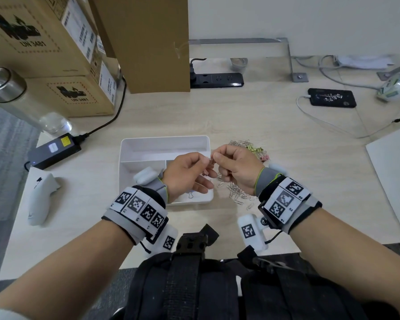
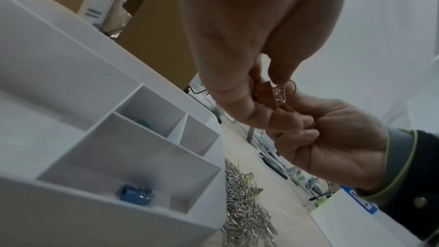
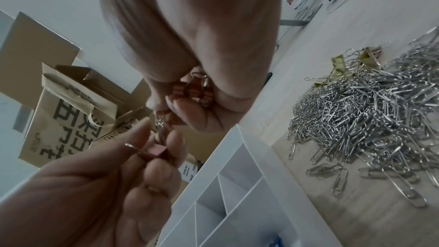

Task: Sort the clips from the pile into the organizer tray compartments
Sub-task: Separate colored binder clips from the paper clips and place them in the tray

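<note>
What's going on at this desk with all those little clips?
A person is sorting clips into a white organizer tray. Both hands are raised over the tray's right edge: the left hand and the right hand each pinch small pink binder clips, which seem hooked together. A blue clip already lies in one compartment. The pile of silver paper clips sits on the desk right of the tray.

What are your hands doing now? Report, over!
Both hands, left and right, pinching linked pink clips above the tray. Blue clip already in. Pile beside tray. Nothing blocking.
</note>
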Tool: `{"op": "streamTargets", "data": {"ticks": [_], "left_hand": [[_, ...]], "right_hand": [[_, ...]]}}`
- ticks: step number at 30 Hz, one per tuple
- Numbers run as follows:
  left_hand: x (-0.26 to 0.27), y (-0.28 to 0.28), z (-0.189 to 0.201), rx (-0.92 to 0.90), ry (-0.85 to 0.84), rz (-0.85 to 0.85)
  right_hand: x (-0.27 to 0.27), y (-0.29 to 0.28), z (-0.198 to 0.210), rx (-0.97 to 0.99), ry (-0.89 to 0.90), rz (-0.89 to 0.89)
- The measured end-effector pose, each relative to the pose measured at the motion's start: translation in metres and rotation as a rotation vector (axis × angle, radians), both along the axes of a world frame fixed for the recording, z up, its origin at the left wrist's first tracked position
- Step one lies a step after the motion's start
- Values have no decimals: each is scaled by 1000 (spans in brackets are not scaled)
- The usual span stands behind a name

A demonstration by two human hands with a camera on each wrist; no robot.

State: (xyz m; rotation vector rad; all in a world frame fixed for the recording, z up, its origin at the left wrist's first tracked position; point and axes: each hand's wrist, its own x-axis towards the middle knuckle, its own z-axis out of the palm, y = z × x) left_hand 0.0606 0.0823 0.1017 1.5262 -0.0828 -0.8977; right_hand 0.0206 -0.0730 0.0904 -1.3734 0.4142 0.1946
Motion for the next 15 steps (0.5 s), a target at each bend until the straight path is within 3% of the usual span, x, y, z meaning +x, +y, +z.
{"op": "streamTargets", "data": {"ticks": [3, 8, 15], "left_hand": [[1, 1, 0, -48, 63, 11], [4, 1, -7, 20, -137, -59], [7, -1, -6, -85, 17, -41]], "right_hand": [[4, 1, 0, -50, -25, -49], [8, 2, 2, -144, -55, -70], [13, 7, 1, -242, -73, -42]]}}
